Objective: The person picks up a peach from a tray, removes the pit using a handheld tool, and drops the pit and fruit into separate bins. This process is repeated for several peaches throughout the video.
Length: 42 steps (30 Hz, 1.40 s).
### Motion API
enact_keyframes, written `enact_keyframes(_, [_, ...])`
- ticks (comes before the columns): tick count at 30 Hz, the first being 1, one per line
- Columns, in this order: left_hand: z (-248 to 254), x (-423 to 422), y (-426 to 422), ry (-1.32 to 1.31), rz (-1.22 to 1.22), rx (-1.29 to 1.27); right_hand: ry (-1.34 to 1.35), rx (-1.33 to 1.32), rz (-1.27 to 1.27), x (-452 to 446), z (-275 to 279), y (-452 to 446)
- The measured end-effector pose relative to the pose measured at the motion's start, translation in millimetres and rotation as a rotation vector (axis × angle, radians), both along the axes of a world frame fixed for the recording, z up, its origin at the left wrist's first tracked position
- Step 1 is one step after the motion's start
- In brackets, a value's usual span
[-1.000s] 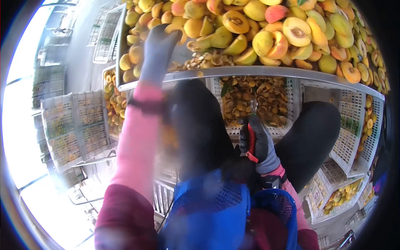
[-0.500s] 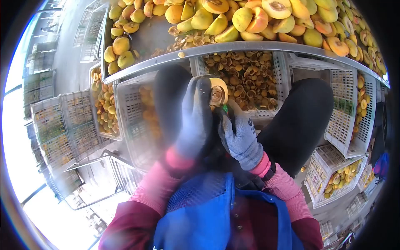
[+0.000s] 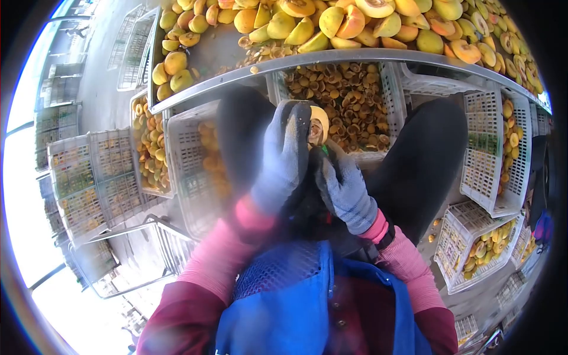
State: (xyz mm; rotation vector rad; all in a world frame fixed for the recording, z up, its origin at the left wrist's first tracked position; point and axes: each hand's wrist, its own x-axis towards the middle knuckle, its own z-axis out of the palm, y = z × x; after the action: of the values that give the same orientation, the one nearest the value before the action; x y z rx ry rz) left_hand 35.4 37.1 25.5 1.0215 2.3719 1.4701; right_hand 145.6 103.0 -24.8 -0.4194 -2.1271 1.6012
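Where the table (image 3: 220,46) runs across the far side, its metal edge bounds a heap of cut fruit (image 3: 331,22), yellow to orange-red, massed towards the middle and right; a patch of bare surface shows at the left. To the far left stands a stack of crates (image 3: 74,186); at the right a white crate (image 3: 480,142), tilted, contains more fruit, and a lower crate (image 3: 452,251) near it does likewise. The person sits with knees apart, a blue vest (image 3: 272,313) over a dark red garment; beyond the lap and under the table edge is the middle crate (image 3: 394,89), well filled with brown shells (image 3: 337,100).

Both hands are gloved and meet over the lap, short of the middle crate; the left hand (image 3: 284,154) is closed about a fruit half (image 3: 318,123), which is raised between the knees, its pale rim and brown centre exposed; the right hand (image 3: 349,192) has its fingers bent inward just below the fruit half; a small green piece (image 3: 325,150) shows at their tips; whether they grip it cannot be told, the palm side being hidden.
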Motion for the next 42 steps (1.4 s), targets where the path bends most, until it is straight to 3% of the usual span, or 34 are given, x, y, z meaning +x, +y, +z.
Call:
enact_keyframes(1, [2.8, -2.0, 1.7, -0.205, 0.003, 0.045, 0.089, -0.042, -0.061, -4.0, -6.1, -8.0])
enact_keyframes(2, [4.0, -4.1, 3.5, -0.408, 0.004, 0.093, 0.061, -0.263, -0.018, -0.7, -8.5, -7.5])
enact_keyframes(3, [4.0, -4.7, 4.0, -0.238, -0.04, 0.05, 0.03, -0.485, 0.001, 2.0, -9.5, -6.6])
enact_keyframes(5, [2.5, -3.2, 6.1, -0.214, -0.031, 0.108, -0.291, -1.285, 0.264, 4.7, 46.2, 19.9])
enact_keyframes(7, [8.2, -4.3, 4.7, -0.17, -0.084, 0.041, -0.249, -1.694, 0.443, 8.3, 39.5, 24.9])
enact_keyframes(9, [3.2, 1.8, 3.1, -0.546, -0.045, 0.126, -0.082, -2.135, 0.696, 9.0, 21.6, 22.3])
enact_keyframes(10, [-1.5, 3.2, 0.7, -0.734, -0.024, 0.169, -0.037, -2.216, 0.742, 7.4, 20.1, 21.7])
enact_keyframes(12, [-4.4, 3.5, -3.4, -0.55, -0.021, 0.116, 0.052, -2.378, 0.829, 4.9, 18.2, 20.7])
enact_keyframes(13, [1.4, 6.1, -0.7, -0.388, -0.009, 0.093, 0.127, -2.41, 0.881, 3.0, 14.9, 18.3])
enact_keyframes(15, [0.0, 10.9, 0.7, -0.483, 0.096, 0.163, 0.152, -2.441, 0.874, 1.8, 12.6, 13.0])
enact_keyframes(17, [-16.6, 10.3, -0.9, -0.979, 0.28, 0.366, 0.174, -2.46, 0.89, -2.8, 8.0, 8.5])
enact_keyframes(20, [-30.8, 7.5, -6.1, -0.98, 0.34, 0.334, 0.201, -2.467, 0.92, -4.9, -0.8, 3.8])
enact_keyframes(21, [-32.7, 8.6, -5.0, -0.898, 0.356, 0.331, 0.202, -2.463, 0.929, -4.8, -2.1, 3.6])
enact_keyframes(23, [-18.0, 3.9, -7.9, -0.34, 0.143, 0.146, 0.13, -2.426, 0.915, -2.9, -0.8, 8.3])
enact_keyframes(26, [-4.6, -28.3, -13.8, 0.053, -0.166, -0.126, -0.005, -2.383, 0.874, 1.6, 5.8, 16.1])
enact_keyframes(28, [0.1, -37.5, -12.0, 0.056, -0.299, -0.157, 0.004, -2.425, 0.891, 0.4, 7.1, 14.3])
enact_keyframes(31, [-8.6, -30.8, -10.4, -0.454, -0.29, 0.001, 0.162, -2.581, 0.979, -0.7, 13.8, 10.1])
enact_keyframes(32, [-18.2, -20.9, -6.7, -0.773, -0.17, 0.189, 0.176, -2.564, 0.971, -1.3, 14.5, 9.8])
enact_keyframes(34, [-9.2, -5.1, -5.8, -0.888, -0.071, 0.142, 0.198, -2.543, 0.934, 3.1, 15.1, 7.5])
enact_keyframes(37, [-13.3, 17.4, -0.9, -0.582, 0.08, 0.161, 0.194, -2.451, 0.909, 4.0, 8.2, 9.4])
enact_keyframes(40, [-40.4, 17.4, -18.7, -0.176, 0.098, -0.146, 0.281, -2.372, 0.944, 3.2, 5.8, 16.5])
enact_keyframes(41, [-37.5, 19.6, -28.0, 0.171, 0.065, -0.143, 0.322, -2.343, 0.916, 2.8, 7.6, 23.9])
enact_keyframes(42, [-38.2, 12.5, -29.5, -0.38, 0.36, 0.039, 0.375, -2.312, 0.876, 4.0, 7.3, 30.0])
